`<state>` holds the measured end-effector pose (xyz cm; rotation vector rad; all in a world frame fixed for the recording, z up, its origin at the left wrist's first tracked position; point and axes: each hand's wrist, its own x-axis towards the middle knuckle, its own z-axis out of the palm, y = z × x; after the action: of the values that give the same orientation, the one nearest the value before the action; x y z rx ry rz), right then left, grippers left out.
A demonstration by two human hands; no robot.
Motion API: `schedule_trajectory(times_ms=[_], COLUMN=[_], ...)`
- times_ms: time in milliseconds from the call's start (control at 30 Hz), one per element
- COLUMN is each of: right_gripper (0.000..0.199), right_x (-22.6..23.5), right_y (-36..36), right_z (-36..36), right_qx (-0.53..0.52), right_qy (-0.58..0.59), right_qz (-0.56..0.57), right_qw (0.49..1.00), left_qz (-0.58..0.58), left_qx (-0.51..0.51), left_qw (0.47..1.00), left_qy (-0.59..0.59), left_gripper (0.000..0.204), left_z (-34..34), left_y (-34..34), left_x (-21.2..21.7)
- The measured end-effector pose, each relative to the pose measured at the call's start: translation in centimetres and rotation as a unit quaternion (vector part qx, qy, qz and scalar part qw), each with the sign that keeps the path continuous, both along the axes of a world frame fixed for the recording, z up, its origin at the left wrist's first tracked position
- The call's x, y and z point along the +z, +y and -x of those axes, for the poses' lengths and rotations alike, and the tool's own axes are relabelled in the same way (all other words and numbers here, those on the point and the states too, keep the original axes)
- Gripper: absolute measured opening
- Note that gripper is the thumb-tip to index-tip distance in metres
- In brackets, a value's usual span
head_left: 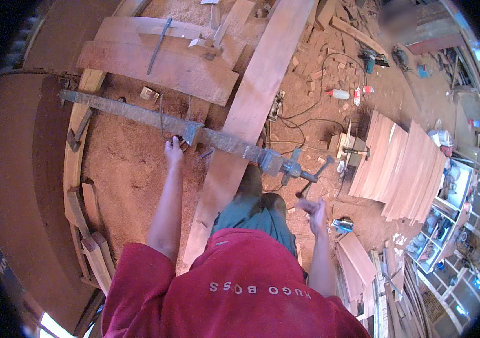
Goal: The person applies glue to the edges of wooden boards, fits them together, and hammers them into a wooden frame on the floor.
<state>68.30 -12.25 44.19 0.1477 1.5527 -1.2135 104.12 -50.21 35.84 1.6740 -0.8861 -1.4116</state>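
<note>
While the left hand rests with fingers curled against the near edge of the long iron bar clamp, just beside its sliding stop, the right hand hangs blurred a little below the clamp's screw end, near the crank handle; whether its fingers are closed on anything I cannot tell, though it appears to touch nothing. The clamp lies across a long curved plank, the screw head sitting just past the plank's right edge. Above the clamp, a broad curved board carries a thin metal rod. Left of the clamp's far end, a laminated curved rim with small wood blocks. Right of the screw end, a fanned stack of thin boards; beyond it, a white bottle among offcuts and cable. Sawdust floor below the clamp. Judgement: the clamp is being set on the plank, bar steadied, screw not yet gripped. Next move likely calls for the right hand to take the crank squarely and turn while the left holds the bar from shifting
</note>
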Motion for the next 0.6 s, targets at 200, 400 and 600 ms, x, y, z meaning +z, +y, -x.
schedule_trajectory(times_ms=[200,400,600], right_gripper=[0.081,0.079,0.082], right_x=[-3.3,3.8,-5.1], right_y=[-7.3,-0.4,-4.5], right_z=[10.7,6.2,9.1], right_qx=[0.006,0.069,-0.021], right_qy=[-0.027,-0.089,-0.094], right_qz=[0.088,0.144,0.009], right_qw=[0.996,0.983,0.995], left_qz=[0.026,0.026,-0.033], left_qx=[-0.031,-0.012,0.07], left_qw=[0.999,0.993,0.996], left_qy=[-0.006,-0.117,0.043], left_gripper=[0.02,0.026,0.024], left_z=[0.5,-1.6,-0.5], left_y=[-1.9,-0.4,-0.7], left_x=[-2.0,-1.6,-0.3])
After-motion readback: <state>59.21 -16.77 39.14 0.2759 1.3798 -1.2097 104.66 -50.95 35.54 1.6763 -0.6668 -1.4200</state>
